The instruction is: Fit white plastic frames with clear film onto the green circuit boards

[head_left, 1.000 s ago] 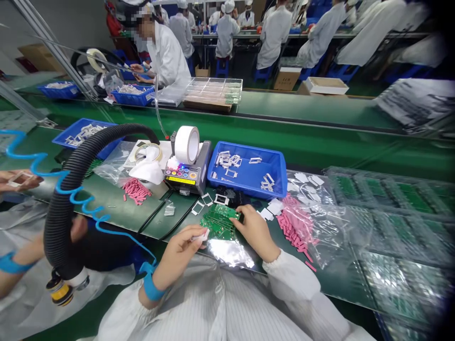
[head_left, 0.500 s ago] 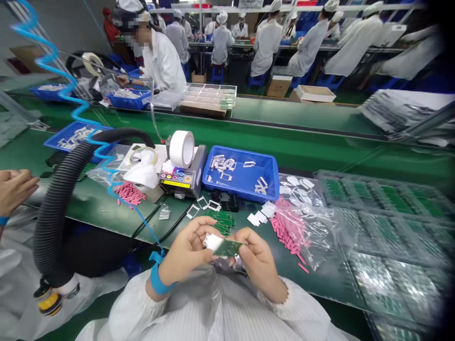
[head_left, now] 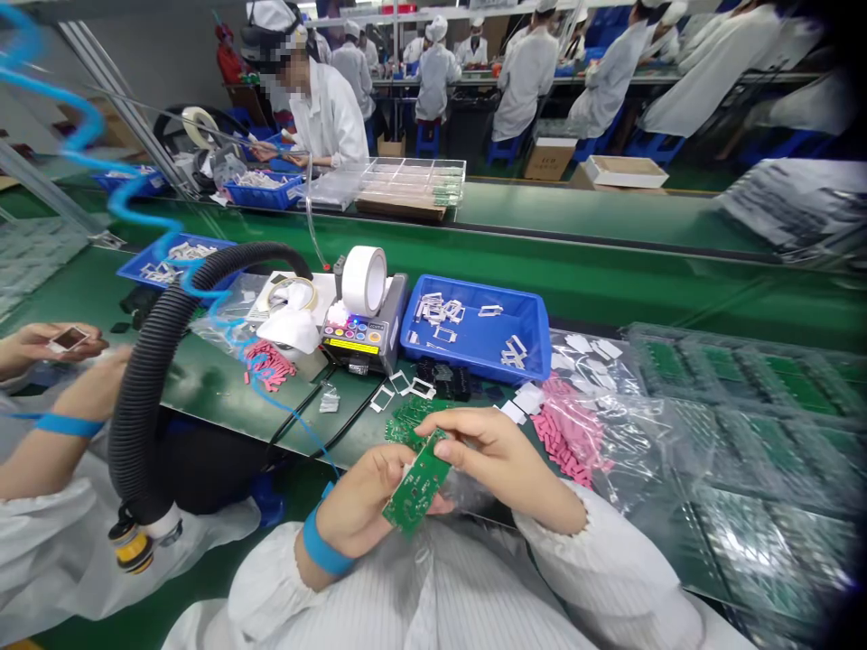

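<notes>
Green circuit board (head_left: 418, 483) sits tilted between the person's two hands, its upper end leaning toward the right hand and its lower end pointing down past the left. The left hand (head_left: 362, 501), with a blue wrist strap (head_left: 325, 549) at its wrist, is curled closely around the lower part of the board. The right hand (head_left: 501, 460) reaches across from the other side in a narrow pinch, with thumb and fingers gripping the upper end.

Just beyond the right hand's fingertips, a pile of more green circuit boards (head_left: 410, 420) lies on the green bench mat (head_left: 223, 397). Farther ahead of the hands, small white frames (head_left: 399, 384) lie loose on the mat, and a blue plastic tray (head_left: 535, 338) holds more of them. Past the right hand sits a clear plastic bag of pink strips (head_left: 569, 433), and farther right, clear trays of circuit boards (head_left: 738, 397). Ahead of the left hand stands a tape dispenser (head_left: 362, 338) with a white tape roll (head_left: 364, 281) on top. Well left of the left hand, beyond a black corrugated hose (head_left: 159, 361), a co-worker's hand (head_left: 41, 348) holds a small frame (head_left: 68, 339).
</notes>
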{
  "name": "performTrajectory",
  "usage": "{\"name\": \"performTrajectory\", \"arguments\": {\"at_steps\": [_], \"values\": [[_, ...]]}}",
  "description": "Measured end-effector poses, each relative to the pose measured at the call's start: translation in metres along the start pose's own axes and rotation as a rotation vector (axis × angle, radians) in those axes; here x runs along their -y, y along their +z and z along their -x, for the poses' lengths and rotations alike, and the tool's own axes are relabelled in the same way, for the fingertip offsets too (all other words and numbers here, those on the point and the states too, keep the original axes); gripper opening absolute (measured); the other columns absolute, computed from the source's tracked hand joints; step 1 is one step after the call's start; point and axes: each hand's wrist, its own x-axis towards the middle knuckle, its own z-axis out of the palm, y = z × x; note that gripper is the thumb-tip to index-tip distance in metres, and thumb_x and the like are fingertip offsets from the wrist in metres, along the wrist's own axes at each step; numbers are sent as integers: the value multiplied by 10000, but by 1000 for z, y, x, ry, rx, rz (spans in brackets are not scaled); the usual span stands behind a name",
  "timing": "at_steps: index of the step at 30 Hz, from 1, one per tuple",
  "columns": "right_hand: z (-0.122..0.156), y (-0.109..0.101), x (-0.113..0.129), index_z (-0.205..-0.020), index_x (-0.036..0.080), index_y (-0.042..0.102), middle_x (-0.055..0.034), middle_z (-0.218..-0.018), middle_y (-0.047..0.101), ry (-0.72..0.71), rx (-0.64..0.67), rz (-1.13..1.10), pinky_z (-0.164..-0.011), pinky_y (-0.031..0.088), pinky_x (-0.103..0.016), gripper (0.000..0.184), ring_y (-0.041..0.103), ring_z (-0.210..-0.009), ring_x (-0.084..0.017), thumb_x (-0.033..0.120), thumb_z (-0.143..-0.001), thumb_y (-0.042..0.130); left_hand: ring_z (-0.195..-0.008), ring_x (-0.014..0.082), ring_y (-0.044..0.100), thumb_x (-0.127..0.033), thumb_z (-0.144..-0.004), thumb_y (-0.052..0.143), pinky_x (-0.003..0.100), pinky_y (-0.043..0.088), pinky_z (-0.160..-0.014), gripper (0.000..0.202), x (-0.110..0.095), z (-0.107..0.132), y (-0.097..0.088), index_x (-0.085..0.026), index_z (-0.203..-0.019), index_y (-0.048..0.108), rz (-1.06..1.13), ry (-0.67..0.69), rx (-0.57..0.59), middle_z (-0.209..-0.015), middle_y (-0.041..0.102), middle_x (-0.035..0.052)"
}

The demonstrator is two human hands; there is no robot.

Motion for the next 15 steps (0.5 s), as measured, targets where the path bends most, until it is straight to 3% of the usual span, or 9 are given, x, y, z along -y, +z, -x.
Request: {"name": "performTrajectory", "arguments": {"at_steps": [3, 10, 15], "values": [[-7, -1, 1, -958, 186, 686, -23, -841, 707, -48, 77, 33, -651, 475, -230, 188, 624, -727, -125, 271, -866, 546, -599, 165, 645, -555, -595, 733, 400, 536, -756, 447, 0, 1, -2, -138, -738, 659, 52, -39, 16, -605, 676, 30], [-15, -2, 2, -901, 172, 662, 1, -722, 633, -166, 123, 176, -595, 419, -204, 217, 552, -627, -94, 314, -910, 498, -594, 148, 674, -518, -621, 733, 246, 543, -593, 408, 3, 1, -9, -154, -767, 621, 97, -34, 47, -653, 715, 36], [-19, -6, 0, -886, 175, 640, 0, -695, 582, -252, 209, 337, -628, 407, -228, 265, 520, -665, -114, 325, -945, 429, -709, 179, 711, -476, -658, 725, 192, 536, -540, 425, 4, 1, -17, -170, -927, 605, 122, -115, 135, -794, 740, 65]]}}
